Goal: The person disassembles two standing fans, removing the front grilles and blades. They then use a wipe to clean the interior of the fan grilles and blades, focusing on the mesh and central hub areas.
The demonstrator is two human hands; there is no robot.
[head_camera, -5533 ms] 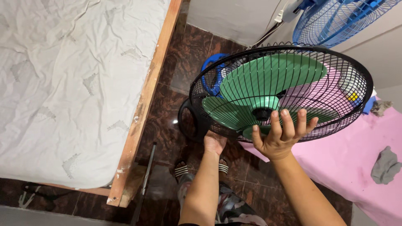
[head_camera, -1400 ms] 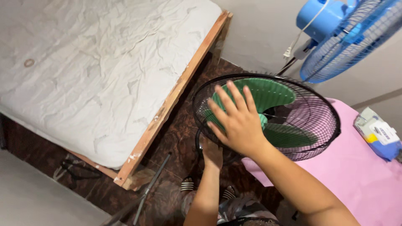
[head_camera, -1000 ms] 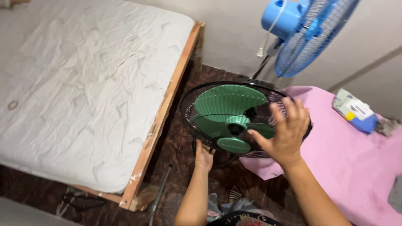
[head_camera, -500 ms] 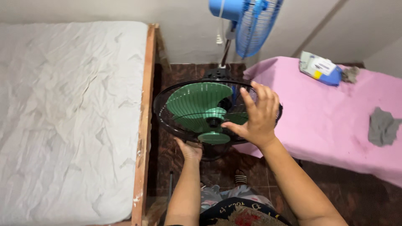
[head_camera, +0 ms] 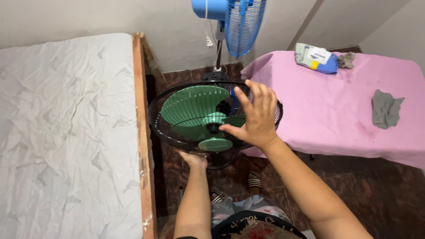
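A fan head with green blades (head_camera: 195, 108) inside a black wire guard (head_camera: 157, 128) is held face up over the floor. My left hand (head_camera: 194, 159) grips it from underneath, at the near side of the guard. My right hand (head_camera: 254, 117) rests flat on the right half of the guard with its fingers spread, next to the green hub cap (head_camera: 215, 144). The part of the fan below the guard is mostly hidden.
A white mattress (head_camera: 62, 132) on a wooden frame (head_camera: 141, 141) fills the left. A pink-covered table (head_camera: 336, 106) stands at right with a wipes pack (head_camera: 316, 57) and grey rags (head_camera: 386, 108). A blue standing fan (head_camera: 239, 22) is at the wall. Dark tiled floor (head_camera: 372, 194) lies below.
The view has swung from over the mattress round to the table. My right hand went from under the guard onto its top face and across to its right side. My left hand kept its hold.
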